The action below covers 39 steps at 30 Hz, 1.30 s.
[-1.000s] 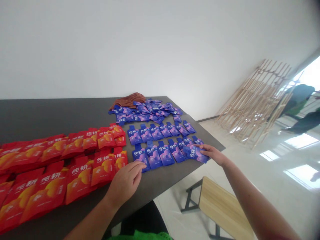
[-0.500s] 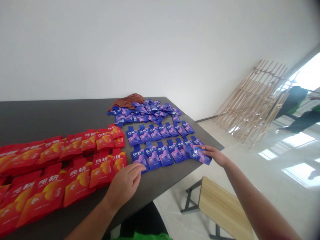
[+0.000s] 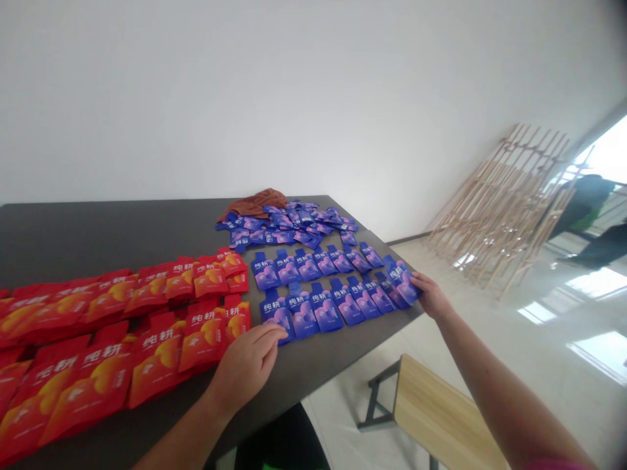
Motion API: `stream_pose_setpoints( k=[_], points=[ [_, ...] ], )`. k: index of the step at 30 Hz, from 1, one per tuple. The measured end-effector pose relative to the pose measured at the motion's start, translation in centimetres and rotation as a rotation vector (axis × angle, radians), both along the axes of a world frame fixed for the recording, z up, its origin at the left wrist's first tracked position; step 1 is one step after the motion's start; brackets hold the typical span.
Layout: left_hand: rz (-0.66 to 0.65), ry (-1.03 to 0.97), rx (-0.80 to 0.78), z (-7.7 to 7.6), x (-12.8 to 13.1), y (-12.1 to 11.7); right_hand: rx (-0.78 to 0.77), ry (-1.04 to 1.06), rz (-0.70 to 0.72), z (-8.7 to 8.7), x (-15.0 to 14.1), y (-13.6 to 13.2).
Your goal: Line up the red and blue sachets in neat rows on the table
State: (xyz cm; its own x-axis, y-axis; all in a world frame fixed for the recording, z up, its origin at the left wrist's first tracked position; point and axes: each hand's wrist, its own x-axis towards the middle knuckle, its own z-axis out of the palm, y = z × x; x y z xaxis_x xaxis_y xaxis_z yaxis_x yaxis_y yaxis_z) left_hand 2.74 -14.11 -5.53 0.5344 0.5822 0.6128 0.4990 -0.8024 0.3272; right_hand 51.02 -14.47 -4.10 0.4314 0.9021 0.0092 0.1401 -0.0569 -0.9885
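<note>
Two rows of blue spouted sachets [image 3: 313, 281] lie neatly side by side on the dark table [image 3: 122, 238], with a loose heap of the same sachets [image 3: 289, 225] behind them. My right hand [image 3: 428, 295] grips the end sachet [image 3: 402, 279] of the front row by its edge. My left hand [image 3: 245, 369] rests on the table, holding nothing, its fingertips touching the corner of the front row's first sachet [image 3: 277, 313]. To the left of that hand, red sachets with an orange print [image 3: 203, 339] lie in overlapping rows.
A crumpled brown cloth [image 3: 252, 203] lies at the table's far edge. Beyond the table's right edge stand a wooden bench [image 3: 435, 411] and a leaning wooden lattice [image 3: 499, 209]. Dark-clothed people [image 3: 582, 202] stand far off at the bright right side.
My right hand has moved right, bringing the end sachet from a sideways lie to nearly in line with the row. My left hand has barely moved, and the view has shifted slightly.
</note>
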Motion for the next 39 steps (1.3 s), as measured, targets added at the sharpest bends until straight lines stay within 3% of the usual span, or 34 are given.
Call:
stream_pose_setpoints(
  k=[5, 11, 19, 26, 31, 39],
  points=[
    [0.004, -0.004, -0.006, -0.2, -0.2, 0.2, 0.099, 0.021, -0.065, 0.3, 1.2, 7.0],
    [0.026, -0.011, -0.041, -0.1, -0.4, 0.2, 0.002, 0.059, -0.026, -0.4, 0.4, 13.1],
    [0.006, -0.021, -0.054, 0.0, -0.1, -0.1, -0.156, 0.105, 0.034, -1.5, -0.9, 13.5],
    [-0.013, -0.021, -0.076, 0.3, 0.0, -0.4, -0.078, 0.143, -0.030, 0.5, -2.5, 12.8],
    [-0.018, -0.024, -0.106, 0.4, 0.2, -0.6, -0.070, 0.225, 0.018, 1.5, -7.5, 12.6],
    [-0.029, -0.043, -0.127, 0.6, 0.2, -0.7, -0.219, 0.248, 0.324, -0.1, -22.6, 13.0]
  ],
)
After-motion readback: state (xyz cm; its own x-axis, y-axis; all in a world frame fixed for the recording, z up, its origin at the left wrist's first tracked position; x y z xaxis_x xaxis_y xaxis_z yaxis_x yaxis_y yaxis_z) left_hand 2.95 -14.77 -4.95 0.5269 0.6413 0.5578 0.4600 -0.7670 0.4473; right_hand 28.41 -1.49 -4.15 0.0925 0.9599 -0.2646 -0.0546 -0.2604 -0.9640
